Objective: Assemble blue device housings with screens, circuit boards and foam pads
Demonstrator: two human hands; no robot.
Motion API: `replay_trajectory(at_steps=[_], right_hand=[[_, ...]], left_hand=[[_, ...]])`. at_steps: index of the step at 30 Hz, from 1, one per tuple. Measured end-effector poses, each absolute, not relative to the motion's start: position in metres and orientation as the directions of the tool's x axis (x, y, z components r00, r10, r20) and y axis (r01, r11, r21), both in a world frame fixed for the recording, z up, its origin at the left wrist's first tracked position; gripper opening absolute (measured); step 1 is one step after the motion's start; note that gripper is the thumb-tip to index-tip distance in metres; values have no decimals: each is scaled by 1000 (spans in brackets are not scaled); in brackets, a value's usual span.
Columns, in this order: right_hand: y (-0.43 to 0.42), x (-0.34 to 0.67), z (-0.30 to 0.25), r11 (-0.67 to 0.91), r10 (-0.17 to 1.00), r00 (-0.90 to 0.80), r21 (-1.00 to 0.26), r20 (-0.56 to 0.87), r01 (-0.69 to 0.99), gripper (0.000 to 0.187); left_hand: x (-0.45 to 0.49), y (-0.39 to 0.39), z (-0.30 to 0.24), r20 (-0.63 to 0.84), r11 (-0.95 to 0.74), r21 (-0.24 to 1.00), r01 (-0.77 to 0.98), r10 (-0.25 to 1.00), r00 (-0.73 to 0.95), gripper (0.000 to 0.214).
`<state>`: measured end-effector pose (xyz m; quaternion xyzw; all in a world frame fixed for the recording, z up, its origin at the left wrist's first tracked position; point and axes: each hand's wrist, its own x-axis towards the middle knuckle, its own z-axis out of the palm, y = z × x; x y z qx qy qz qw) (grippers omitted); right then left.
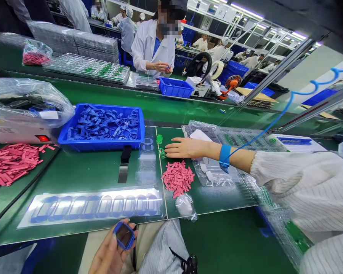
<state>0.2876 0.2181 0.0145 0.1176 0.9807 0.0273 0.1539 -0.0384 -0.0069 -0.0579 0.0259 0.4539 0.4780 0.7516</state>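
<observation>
My left hand [110, 251] is closed on a small blue watch-like case [124, 236] with a dark screen, held below the bench's front edge. My right hand [185, 148] is stretched over the bench with its fingers extended and apart. Its fingertips are at a small green circuit board [162, 153]; whether they touch it is unclear. Another green board [159, 139] lies just beyond. Closer to me is a pile of pink strips [177, 178]. A blue wrist strap [224, 156] with a coiled cord circles my right wrist.
A blue bin [103, 144] holds many blue plastic frames. Near the front edge lies a sheet of clear oval films [94, 207]. More pink strips [11, 163] are heaped at left. Clear trays [248, 139] stand at right. Across the bench, a co-worker [154, 45] handles a small part.
</observation>
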Motion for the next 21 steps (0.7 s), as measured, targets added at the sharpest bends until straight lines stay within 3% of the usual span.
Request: replay_trajectory(at_steps=[4, 8, 12, 16, 21], right_hand=[[223, 287, 10, 986, 169, -947, 45, -273, 163, 45], [224, 301, 16, 977, 210, -948, 6, -240, 214, 57], [212, 316, 24, 900, 432, -891, 6, -141, 435, 72], [200, 310, 22, 743, 666, -744, -35, -56, 668, 57], [203, 287, 24, 632, 763, -641, -116, -81, 767, 43]], left_hand=[[-38, -5, -56, -648, 531, 476, -701, 751, 129, 20], [-39, -3, -46, -664, 543, 489, -683, 739, 112, 23], [-35, -5, -32, -680, 521, 510, -685, 732, 50, 30], [-31, -3, -27, -698, 529, 498, -687, 715, 44, 31], [-35, -4, -34, -689, 537, 512, -670, 723, 52, 32]])
